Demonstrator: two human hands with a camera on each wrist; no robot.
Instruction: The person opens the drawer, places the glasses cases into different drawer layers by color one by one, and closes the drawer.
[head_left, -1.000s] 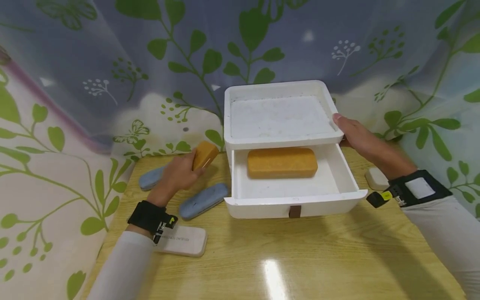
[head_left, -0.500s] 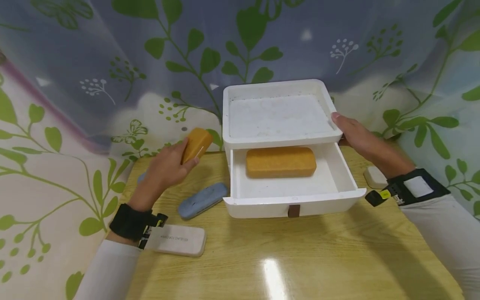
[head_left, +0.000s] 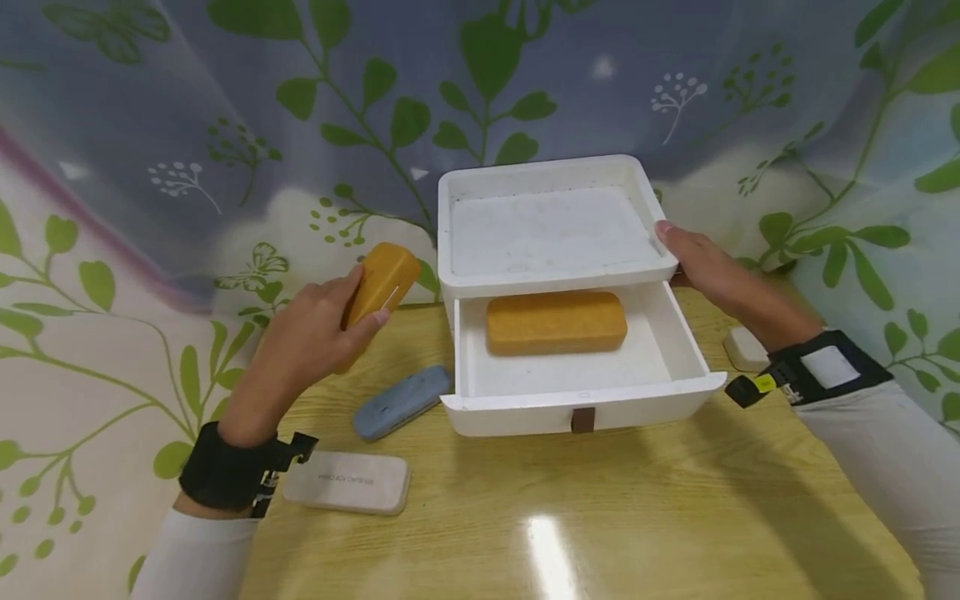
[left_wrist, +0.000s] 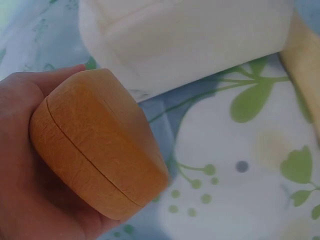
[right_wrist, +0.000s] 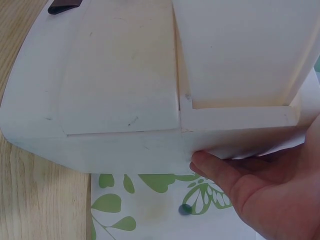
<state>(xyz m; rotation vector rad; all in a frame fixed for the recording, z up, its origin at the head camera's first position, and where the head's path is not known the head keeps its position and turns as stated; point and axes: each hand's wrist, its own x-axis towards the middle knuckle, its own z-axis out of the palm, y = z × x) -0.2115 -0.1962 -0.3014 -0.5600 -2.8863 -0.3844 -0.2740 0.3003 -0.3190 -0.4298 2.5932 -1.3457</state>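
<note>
My left hand (head_left: 303, 333) grips an orange-brown glasses case (head_left: 382, 279), raised over the left of the table with its end pointing up and forward. In the left wrist view the case (left_wrist: 100, 145) shows a seam round its side. A similar orange-brown glasses case (head_left: 557, 323) lies inside the pulled-out drawer (head_left: 570, 375) of a white drawer box (head_left: 555, 233). My right hand (head_left: 701, 262) rests against the right side of that box, thumb at the upper rim. In the right wrist view its fingers (right_wrist: 220, 170) touch the white side wall; some are hidden.
Left of the box lies a blue glasses case (head_left: 401, 402), and nearer is a whitish case (head_left: 347, 482) with print. A small white object (head_left: 745, 348) is partly hidden behind my right forearm. Patterned cloth (head_left: 360, 100) hangs behind the wooden table (head_left: 480, 533).
My left hand has lifted the orange-brown glasses case and drawn it slightly left and nearer. It now covers the other blue case. My right hand stays at the box.
</note>
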